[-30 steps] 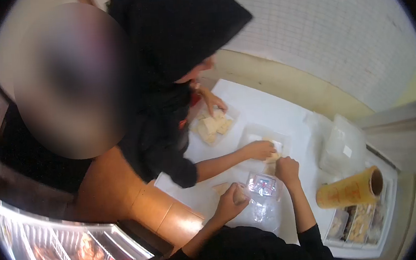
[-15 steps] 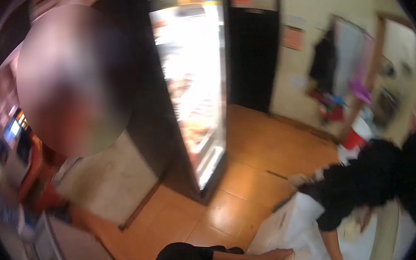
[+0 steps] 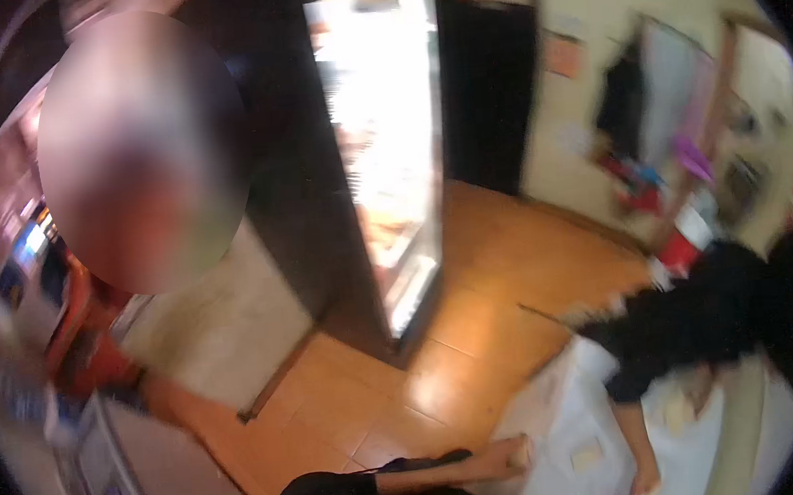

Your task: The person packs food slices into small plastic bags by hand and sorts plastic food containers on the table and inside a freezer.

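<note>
My left hand point(image 3: 498, 461) reaches in from a black sleeve at the bottom of the view, over the near-left part of a white table surface point(image 3: 552, 490). Its fingers are closed around a small pale piece point(image 3: 525, 450), blurred, of a kind I cannot make out. Just right of this hand, a flat pale square piece point(image 3: 585, 456) lies on the white surface. My right hand does not show.
At the right, a co-worker in black point(image 3: 695, 316) bends over the same table, one hand point(image 3: 645, 482) low on it, the other near a pale square piece point(image 3: 679, 411). A lit glass-door fridge point(image 3: 393, 153) stands on the orange tiled floor point(image 3: 488, 324). A red-and-white bucket point(image 3: 684, 246) sits behind.
The view has shifted slightly. My left hand sits higher and further left in the picture, its fingers around a pale piece. The co-worker's near arm has come further into view.
</note>
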The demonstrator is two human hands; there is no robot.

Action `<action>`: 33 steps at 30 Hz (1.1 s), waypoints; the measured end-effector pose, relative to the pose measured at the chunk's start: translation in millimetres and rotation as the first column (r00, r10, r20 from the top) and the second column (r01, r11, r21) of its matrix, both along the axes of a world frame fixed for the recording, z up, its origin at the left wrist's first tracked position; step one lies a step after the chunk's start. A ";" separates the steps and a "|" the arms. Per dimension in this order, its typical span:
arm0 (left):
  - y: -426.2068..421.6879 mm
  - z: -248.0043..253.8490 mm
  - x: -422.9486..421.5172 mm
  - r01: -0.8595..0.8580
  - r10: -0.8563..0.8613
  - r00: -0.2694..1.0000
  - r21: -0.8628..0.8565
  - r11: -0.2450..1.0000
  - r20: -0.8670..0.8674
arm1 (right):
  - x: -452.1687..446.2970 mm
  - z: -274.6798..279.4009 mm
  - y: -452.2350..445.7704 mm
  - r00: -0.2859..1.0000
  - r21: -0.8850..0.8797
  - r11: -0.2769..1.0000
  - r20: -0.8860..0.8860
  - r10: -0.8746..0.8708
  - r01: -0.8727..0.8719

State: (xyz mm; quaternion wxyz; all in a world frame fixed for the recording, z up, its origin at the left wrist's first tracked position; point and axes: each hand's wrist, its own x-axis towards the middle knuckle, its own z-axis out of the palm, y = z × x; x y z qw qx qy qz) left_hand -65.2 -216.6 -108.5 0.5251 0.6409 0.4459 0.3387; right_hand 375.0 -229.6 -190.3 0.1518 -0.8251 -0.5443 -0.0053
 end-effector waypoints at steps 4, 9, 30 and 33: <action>-0.1 -8.5 32.5 -0.023 0.027 0.995 0.043 0.999 -0.095 | -47.4 39.9 -14.8 0.967 0.192 0.976 -0.250 -0.055 0.105; 46.6 5.0 54.8 0.106 -0.101 0.989 -0.040 0.994 0.110 | -75.6 65.1 2.1 0.972 0.472 0.863 -0.219 -0.081 0.178; 146.7 24.0 171.8 0.329 -0.329 0.943 0.019 0.944 0.052 | 1.1 104.0 241.2 0.882 0.033 0.904 -0.207 0.424 -0.427; 153.2 30.8 177.3 0.384 -0.386 0.922 0.099 0.918 0.004 | 1.9 70.1 296.5 0.903 -0.227 0.874 -0.109 0.416 -0.430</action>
